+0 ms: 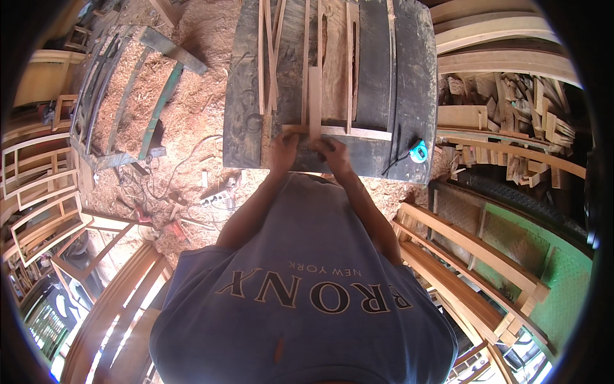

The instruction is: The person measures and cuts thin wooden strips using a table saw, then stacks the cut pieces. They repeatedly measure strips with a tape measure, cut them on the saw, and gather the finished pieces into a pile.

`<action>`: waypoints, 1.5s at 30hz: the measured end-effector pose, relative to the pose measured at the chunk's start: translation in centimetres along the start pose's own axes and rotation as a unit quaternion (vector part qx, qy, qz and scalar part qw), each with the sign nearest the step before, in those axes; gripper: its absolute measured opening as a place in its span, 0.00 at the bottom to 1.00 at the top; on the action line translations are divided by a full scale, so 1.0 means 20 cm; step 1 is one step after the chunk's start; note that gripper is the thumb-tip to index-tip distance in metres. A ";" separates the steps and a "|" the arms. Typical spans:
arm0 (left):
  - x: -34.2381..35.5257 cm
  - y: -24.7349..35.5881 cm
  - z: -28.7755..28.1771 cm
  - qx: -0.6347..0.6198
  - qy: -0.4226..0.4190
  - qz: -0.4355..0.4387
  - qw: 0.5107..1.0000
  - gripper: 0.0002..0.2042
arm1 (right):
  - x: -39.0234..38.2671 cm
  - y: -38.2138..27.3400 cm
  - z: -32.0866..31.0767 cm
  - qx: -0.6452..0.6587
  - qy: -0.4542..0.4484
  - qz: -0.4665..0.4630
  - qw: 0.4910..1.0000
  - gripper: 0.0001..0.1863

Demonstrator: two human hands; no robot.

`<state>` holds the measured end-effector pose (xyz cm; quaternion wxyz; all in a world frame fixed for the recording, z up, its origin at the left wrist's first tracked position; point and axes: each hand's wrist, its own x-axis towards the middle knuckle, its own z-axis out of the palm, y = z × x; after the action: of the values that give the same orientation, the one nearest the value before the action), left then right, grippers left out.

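Observation:
Both hands work at the near edge of a dark, worn workbench (246, 144). My left hand (283, 152) is closed at the left end of a crosswise wooden strip (368, 134). My right hand (334, 155) pinches the near end of a short, flat wooden slat (315, 96), which lies lengthwise across the crosswise strip. Long thin strips run away from me, one on the left (304, 57) and one on the right (350, 70), and their near ends meet the crosswise strip. The fingertips are partly hidden by the hands.
More thin strips (272, 57) lie on the bench's left side. A turquoise tape measure (419, 152) sits at its near right corner. Sawdust covers the floor, with a power strip (217, 197) and cords. Timber offcuts (511, 115) are stacked right; wooden frames (41, 166) stand left.

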<state>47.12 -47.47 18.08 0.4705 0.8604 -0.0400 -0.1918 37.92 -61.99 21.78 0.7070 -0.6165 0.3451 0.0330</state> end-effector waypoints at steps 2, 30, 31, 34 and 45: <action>-0.02 0.05 -0.02 -0.001 0.000 0.004 1.000 0.14 | -0.02 -0.02 -0.03 -0.015 0.025 -0.018 0.999 0.12; -0.02 0.01 0.03 -0.020 -0.020 0.095 0.995 0.13 | -0.30 0.23 -0.26 -0.001 0.132 -0.043 0.990 0.18; -0.02 0.01 0.01 -0.014 -0.004 0.115 0.993 0.14 | -0.29 0.22 -0.29 0.019 0.151 -0.057 0.987 0.17; -0.03 0.02 -0.05 0.048 0.034 0.155 0.986 0.15 | -0.23 0.20 -0.43 0.021 0.221 -0.072 0.972 0.17; 0.18 0.08 -0.11 0.247 -0.085 0.211 0.942 0.17 | 0.22 -0.03 -1.02 -0.549 0.416 -0.173 0.704 0.21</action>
<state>51.39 -47.44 19.50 0.2678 0.9018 -0.3068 -0.1449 32.42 -82.14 19.91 0.0220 -0.8953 0.4127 -0.1660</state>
